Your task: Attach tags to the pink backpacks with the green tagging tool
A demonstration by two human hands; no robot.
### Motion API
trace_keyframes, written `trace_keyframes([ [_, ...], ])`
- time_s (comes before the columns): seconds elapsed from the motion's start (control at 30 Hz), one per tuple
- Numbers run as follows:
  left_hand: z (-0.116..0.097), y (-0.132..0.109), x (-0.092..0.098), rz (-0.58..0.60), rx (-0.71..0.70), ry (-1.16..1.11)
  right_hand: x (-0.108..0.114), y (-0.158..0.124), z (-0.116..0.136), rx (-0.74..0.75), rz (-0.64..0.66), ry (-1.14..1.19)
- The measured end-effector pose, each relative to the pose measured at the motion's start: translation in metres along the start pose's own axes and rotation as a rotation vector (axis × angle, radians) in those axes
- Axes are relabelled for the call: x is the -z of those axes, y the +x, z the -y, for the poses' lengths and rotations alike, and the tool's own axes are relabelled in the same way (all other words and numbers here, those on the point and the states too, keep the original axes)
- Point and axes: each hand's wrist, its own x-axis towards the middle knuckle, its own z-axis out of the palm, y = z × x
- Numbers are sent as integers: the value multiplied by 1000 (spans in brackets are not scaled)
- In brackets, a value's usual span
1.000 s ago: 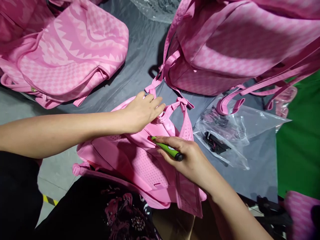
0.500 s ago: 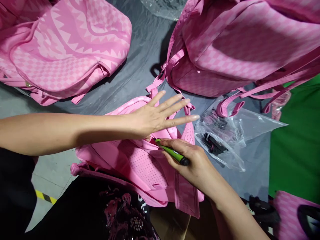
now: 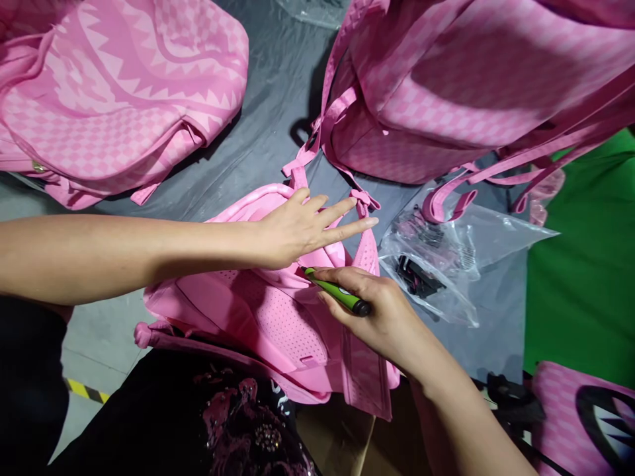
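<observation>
A pink backpack (image 3: pixel 278 317), with perforated mesh padding and straps, lies in front of me and over my lap. Across its upper part rests my left hand (image 3: pixel 302 228); two fingers point outward while the others are more bent, and the thumb is hidden. My right hand (image 3: pixel 372 301) grips a green pen-shaped tool (image 3: pixel 335 291) with a black end. Its thin tip points at the pink fabric just below my left hand. Whether the tip touches the fabric, I cannot tell.
Another pink backpack (image 3: pixel 124 99) lies at the upper left, and a third pink backpack (image 3: pixel 446 86) stands at the upper right with straps trailing. A clear plastic bag (image 3: pixel 446 258) holds black parts. Grey sheeting (image 3: pixel 278 86) covers the table; a green surface (image 3: pixel 580 264) is at right.
The whole view has shifted slightly. My left hand's fingers nearest the thumb have bent in from a wide spread. The green tool stays in my right hand, near the same spot.
</observation>
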Motion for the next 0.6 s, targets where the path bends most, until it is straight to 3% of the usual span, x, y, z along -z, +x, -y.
trace_keyframes([
  [0.1, 0, 1, 1, 41, 20, -8, 1, 0, -1, -2, 7, -14],
  [0.27, 1, 2, -3, -4, 24, -3, 2, 2, -3, 0, 2, -26],
  [0.6, 3, -1, 1, 14, 21, -56, -5, 12, -4, 41, -18, -61],
])
